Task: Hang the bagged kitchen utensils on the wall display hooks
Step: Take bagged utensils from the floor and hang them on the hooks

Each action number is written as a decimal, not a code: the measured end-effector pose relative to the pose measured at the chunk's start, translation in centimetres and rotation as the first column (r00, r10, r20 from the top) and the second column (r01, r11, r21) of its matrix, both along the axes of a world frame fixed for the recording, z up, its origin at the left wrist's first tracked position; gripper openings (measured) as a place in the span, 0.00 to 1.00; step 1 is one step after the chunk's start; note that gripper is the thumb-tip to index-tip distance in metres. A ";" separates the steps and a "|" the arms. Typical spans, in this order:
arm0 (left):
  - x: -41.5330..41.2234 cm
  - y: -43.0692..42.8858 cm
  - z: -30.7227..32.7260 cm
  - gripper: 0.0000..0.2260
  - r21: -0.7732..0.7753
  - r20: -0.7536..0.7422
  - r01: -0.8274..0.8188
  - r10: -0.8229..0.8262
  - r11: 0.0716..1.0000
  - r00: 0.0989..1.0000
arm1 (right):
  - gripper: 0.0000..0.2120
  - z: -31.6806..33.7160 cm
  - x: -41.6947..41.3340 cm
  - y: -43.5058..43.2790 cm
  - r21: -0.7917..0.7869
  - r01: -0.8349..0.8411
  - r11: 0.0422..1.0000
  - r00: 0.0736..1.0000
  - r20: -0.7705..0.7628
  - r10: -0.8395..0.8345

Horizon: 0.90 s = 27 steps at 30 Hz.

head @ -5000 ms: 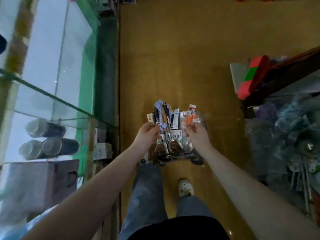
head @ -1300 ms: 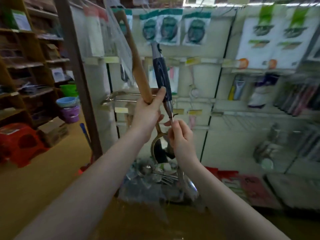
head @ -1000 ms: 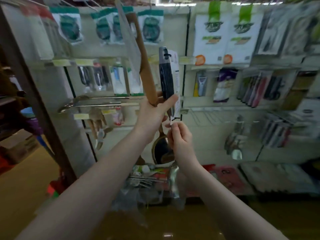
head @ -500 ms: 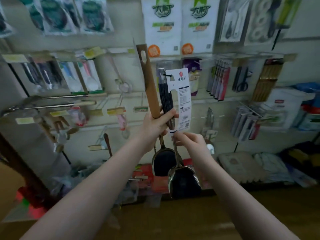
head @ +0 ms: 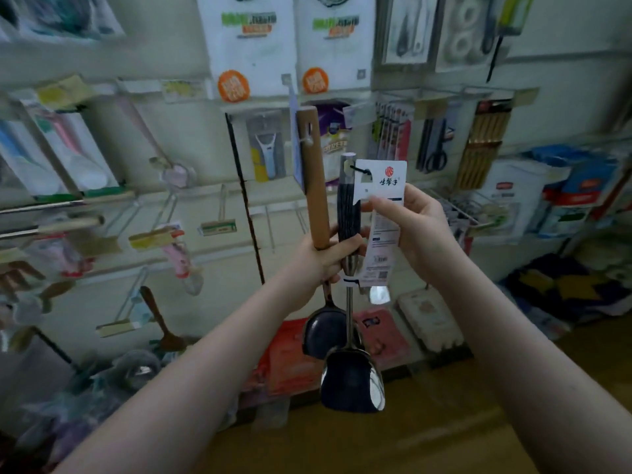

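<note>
My left hand (head: 326,260) grips two upright utensils by their handles in front of the wall display. One is a wooden-handled spatula (head: 316,186) in a clear bag. The other is a dark-handled steel spatula (head: 349,206) whose blade (head: 352,381) hangs below. A white card label (head: 383,206) is tied to its handle top, and my right hand (head: 410,230) pinches that label from the right. Bare wire hooks (head: 270,227) stick out of the wall just left of the utensils.
Packaged peelers (head: 266,152), scissors (head: 436,138) and chopsticks (head: 485,142) hang on the wall behind. Ladles and spoons (head: 160,316) hang at the left. Bagged goods (head: 102,388) lie on the floor at lower left, boxes (head: 526,196) stand at right.
The view has swung from the floor up to the wall and shifted right. My right hand has risen from the label's bottom edge to its middle. My left hand keeps gripping both handles.
</note>
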<state>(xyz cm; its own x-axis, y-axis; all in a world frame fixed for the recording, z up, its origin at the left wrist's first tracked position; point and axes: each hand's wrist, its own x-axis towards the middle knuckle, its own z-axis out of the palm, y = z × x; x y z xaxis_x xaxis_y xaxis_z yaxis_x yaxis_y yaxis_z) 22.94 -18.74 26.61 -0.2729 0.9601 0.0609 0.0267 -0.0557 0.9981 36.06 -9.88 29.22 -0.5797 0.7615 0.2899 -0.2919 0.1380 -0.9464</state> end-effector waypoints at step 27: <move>-4.6 20.2 -7.4 0.22 -0.240 -0.089 0.037 -0.060 0.970 0.994 | 0.10 -3.8 -7.2 16.6 0.416 0.091 0.905 0.930 0.290 -0.227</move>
<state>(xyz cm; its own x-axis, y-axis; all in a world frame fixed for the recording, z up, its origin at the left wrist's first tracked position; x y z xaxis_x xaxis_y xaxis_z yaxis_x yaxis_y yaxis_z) 18.37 1.50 19.24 -0.2297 0.9620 -0.1475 0.1253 0.1795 0.9758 28.84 6.73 25.39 -0.5731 0.7162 0.3981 0.0793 0.5321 -0.8430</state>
